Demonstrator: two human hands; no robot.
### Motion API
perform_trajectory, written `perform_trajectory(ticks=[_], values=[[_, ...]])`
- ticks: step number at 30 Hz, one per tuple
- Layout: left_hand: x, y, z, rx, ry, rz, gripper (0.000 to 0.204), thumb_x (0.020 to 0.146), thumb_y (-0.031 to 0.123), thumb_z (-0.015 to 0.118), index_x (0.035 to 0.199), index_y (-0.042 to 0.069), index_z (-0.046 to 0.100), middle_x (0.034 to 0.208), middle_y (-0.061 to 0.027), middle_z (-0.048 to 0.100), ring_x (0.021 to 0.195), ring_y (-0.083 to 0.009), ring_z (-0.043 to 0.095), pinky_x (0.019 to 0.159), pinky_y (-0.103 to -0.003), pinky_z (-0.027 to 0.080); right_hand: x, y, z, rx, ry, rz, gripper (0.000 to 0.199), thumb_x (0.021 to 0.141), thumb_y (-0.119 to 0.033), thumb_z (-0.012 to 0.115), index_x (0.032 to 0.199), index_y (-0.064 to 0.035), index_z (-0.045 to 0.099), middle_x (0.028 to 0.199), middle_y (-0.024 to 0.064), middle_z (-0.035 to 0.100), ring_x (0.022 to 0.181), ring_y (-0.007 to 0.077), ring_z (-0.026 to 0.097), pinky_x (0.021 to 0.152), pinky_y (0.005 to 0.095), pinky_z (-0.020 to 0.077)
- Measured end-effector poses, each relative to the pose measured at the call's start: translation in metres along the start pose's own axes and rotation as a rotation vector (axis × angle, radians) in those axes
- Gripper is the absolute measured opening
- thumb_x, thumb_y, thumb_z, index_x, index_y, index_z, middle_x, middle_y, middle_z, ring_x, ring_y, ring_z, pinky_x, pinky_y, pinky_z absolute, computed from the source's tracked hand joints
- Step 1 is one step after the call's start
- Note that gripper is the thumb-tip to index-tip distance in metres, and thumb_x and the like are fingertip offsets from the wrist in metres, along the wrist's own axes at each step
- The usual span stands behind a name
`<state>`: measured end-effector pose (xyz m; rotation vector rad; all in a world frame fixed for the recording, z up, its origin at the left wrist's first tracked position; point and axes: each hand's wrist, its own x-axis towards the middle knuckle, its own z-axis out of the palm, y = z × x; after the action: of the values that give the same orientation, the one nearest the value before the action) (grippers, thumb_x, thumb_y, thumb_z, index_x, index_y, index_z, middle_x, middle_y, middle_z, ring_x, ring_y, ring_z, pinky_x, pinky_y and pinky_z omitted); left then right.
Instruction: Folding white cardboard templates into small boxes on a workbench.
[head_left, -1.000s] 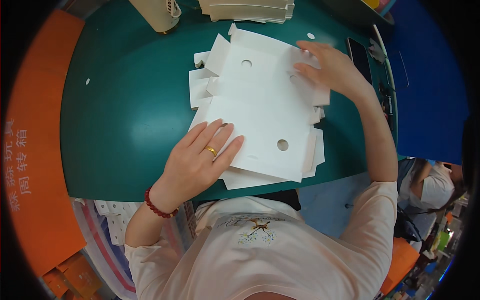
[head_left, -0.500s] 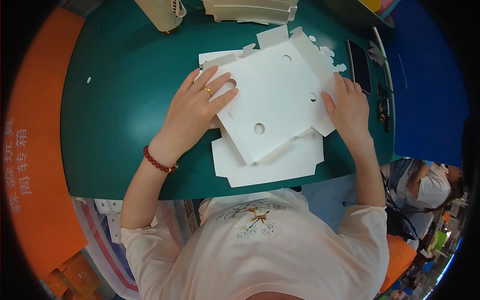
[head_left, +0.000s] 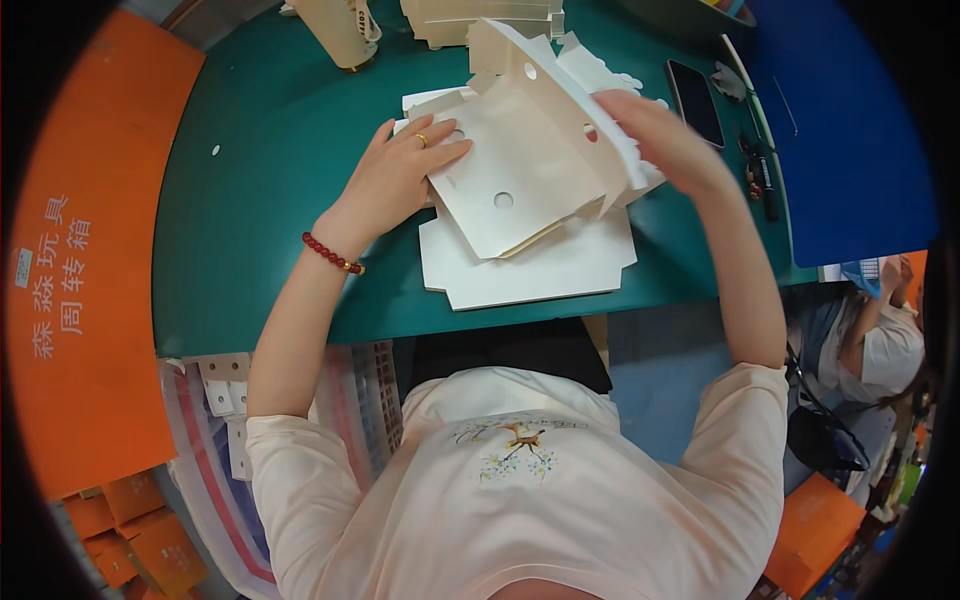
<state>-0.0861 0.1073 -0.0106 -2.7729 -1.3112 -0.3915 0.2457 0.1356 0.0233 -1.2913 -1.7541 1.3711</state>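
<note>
A white cardboard box blank (head_left: 520,160) with round holes lies tilted over a stack of flat white blanks (head_left: 530,275). Its right part is bent upward along a crease, and the left part rests low. My left hand (head_left: 408,175), with a gold ring and a red bead bracelet, lies open with fingers spread on the blank's left side. Against the outer face of the raised panel is my right hand (head_left: 665,140), its fingers stretched out along the cardboard, slightly blurred. The raised panel hides some of its fingertips.
A paper cup (head_left: 340,35) and a pile of folded white cardboard (head_left: 480,22) stand at the back. On the right lie a phone (head_left: 695,102), small dark items (head_left: 760,175) and white cut-out discs (head_left: 630,82). An orange box (head_left: 100,260) borders the green table (head_left: 270,170). Another person sits at right.
My right hand has moved up and inward, bending the right part of the blank upward. My left hand stays on the left side. The whole view has shifted slightly.
</note>
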Motion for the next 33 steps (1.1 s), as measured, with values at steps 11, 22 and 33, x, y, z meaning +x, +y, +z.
perform_trajectory(ticks=[11,22,33], values=[[-0.002,-0.022,-0.015,-0.834,-0.223,-0.16,0.044,0.09,0.002,0.05,0.13,0.011,0.066,0.14,-0.0151,0.059,0.131,-0.0287,0.054,0.114,-0.044,0.034,0.013,-0.033,0.058,-0.31,-0.068,0.002,0.088,0.081,-0.056,0.072,0.155,-0.0212,0.038,0.154,0.0177,0.042,0.138,0.0368,0.046,0.108,0.0523,0.044],[-0.026,0.05,-0.013,-0.138,0.643,0.127,0.028,0.083,0.015,0.072,0.11,0.008,0.068,0.112,-0.0082,0.067,0.105,-0.0298,0.063,0.088,-0.044,0.052,0.009,0.003,0.012,0.56,0.325,0.24,0.045,0.08,-0.043,0.076,0.111,-0.0105,0.072,0.097,0.0111,0.069,0.092,0.0172,0.072,0.076,0.0305,0.0603],[-0.032,0.034,-0.011,-0.086,0.388,0.102,0.05,0.074,-0.003,0.064,0.122,0.011,0.065,0.135,-0.0088,0.06,0.128,-0.0333,0.054,0.101,-0.046,0.046,0.023,0.001,0.011,0.508,0.29,0.27,0.063,0.075,-0.048,0.077,0.124,-0.0104,0.066,0.104,0.012,0.068,0.099,0.0188,0.071,0.074,0.0293,0.0608]])
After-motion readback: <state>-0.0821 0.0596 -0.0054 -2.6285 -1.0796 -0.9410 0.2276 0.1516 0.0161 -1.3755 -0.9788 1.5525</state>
